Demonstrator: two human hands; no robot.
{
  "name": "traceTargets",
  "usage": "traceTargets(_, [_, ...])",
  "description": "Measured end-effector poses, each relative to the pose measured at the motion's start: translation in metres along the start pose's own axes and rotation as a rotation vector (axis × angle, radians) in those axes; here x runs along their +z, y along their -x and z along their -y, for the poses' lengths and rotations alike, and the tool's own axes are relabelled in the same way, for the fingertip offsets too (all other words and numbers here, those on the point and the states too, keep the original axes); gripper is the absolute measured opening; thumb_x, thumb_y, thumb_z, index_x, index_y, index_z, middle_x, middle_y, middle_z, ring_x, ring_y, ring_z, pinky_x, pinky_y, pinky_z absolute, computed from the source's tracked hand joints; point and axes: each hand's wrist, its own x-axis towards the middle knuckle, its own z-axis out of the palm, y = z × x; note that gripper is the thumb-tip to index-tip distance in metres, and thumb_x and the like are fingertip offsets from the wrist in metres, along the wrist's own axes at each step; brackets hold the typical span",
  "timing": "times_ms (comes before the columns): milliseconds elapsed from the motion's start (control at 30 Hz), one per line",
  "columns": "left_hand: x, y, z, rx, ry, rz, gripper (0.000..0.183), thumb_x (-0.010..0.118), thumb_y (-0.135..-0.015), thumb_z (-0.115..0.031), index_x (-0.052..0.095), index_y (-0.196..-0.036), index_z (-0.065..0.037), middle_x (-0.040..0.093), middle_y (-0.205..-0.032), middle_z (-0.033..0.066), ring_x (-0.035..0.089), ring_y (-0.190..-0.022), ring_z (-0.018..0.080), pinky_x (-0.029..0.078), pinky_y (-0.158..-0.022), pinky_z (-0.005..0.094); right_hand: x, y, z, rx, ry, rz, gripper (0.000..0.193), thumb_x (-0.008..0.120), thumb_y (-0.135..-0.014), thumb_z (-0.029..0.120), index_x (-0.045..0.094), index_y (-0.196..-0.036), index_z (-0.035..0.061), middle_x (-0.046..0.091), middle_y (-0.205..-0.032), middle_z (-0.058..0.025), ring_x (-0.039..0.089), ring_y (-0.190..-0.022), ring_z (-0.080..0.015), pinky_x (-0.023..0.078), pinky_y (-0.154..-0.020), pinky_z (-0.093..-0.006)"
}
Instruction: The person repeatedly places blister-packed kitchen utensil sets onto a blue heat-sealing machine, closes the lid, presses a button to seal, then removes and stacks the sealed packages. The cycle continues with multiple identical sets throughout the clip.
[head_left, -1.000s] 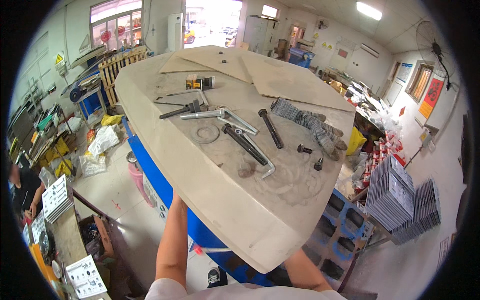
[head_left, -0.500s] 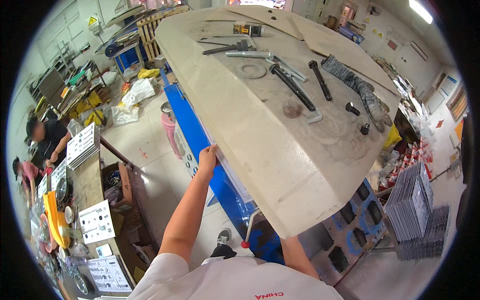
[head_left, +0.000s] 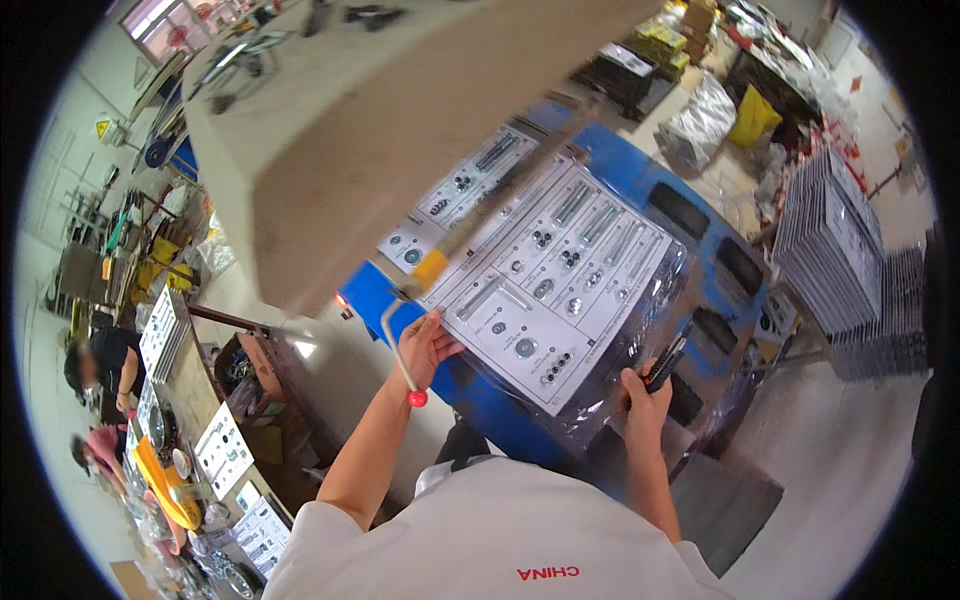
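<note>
My left hand [head_left: 428, 347] is at the left corner of a printed sheet [head_left: 490, 345]. Its fingers are apart, with the tips at the sheet's edge. The white sheet shows pictures of bolts and washers and has clear plastic film [head_left: 612, 375] around it. In my right hand [head_left: 648, 400], beside the sheet's near right side, is a black box cutter [head_left: 667, 362]. A bent metal lever with a red ball knob [head_left: 417, 398] hangs by my left wrist. Under the sheet is a blue machine bed [head_left: 610, 150]; its beige lid [head_left: 330, 170] stands tilted up.
Loose tools and hardware [head_left: 245, 60] lie blurred on the lid. Stacked panels [head_left: 830, 240] stand at the right. A cluttered workbench [head_left: 205, 365] runs along the left, where two people [head_left: 115, 355] work. Silver and yellow bags [head_left: 700, 120] lie beyond the machine.
The lid has swung up and leftward, uncovering the printed sheets. My left hand has left the lid's edge for the sheet's corner. My right hand has come into view with the box cutter.
</note>
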Motion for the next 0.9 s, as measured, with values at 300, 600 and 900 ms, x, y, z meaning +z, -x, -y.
traceTargets(300, [0.112, 0.09, 0.084, -0.262, -0.072, 0.094, 0.041, 0.051, -0.109, -0.036, 0.065, -0.118, 0.002, 0.074, -0.111, 0.0156, 0.074, -0.099, 0.0237, 0.062, -0.086, 0.0365, -0.173, 0.041, 0.035, 0.04, 0.243, -0.089, 0.029, 0.076, -0.09, 0.012, 0.047, -0.092, 0.0139, 0.048, -0.073, 0.002, 0.052, -0.058, -0.0117, 0.044, -0.05, -0.0305])
traceTargets(600, [0.057, 0.047, -0.004, -0.215, -0.47, -0.015, 0.05, 0.053, -0.107, -0.047, 0.067, -0.118, 0.0, 0.073, -0.097, 0.0101, 0.072, -0.089, 0.0197, 0.058, -0.08, 0.0331, -0.191, -0.073, 0.089, -0.002, 1.153, -0.355, 0.032, 0.07, -0.096, 0.021, 0.057, -0.114, -0.0027, 0.068, -0.096, -0.0097, 0.064, -0.078, -0.0191, 0.052, -0.069, -0.0344])
traceTargets(900, [0.032, -0.006, 0.038, 0.177, -0.11, -0.485, 0.023, 0.066, -0.104, -0.031, 0.064, -0.098, -0.01, 0.07, -0.092, 0.0027, 0.069, -0.084, 0.0141, 0.056, -0.079, 0.0304, 0.073, -0.392, 0.05, -0.486, 1.596, 0.162, 0.056, 0.061, -0.098, 0.057, 0.071, -0.117, 0.0059, 0.074, -0.104, -0.0132, 0.068, -0.105, -0.0382, 0.048, -0.092, -0.053])
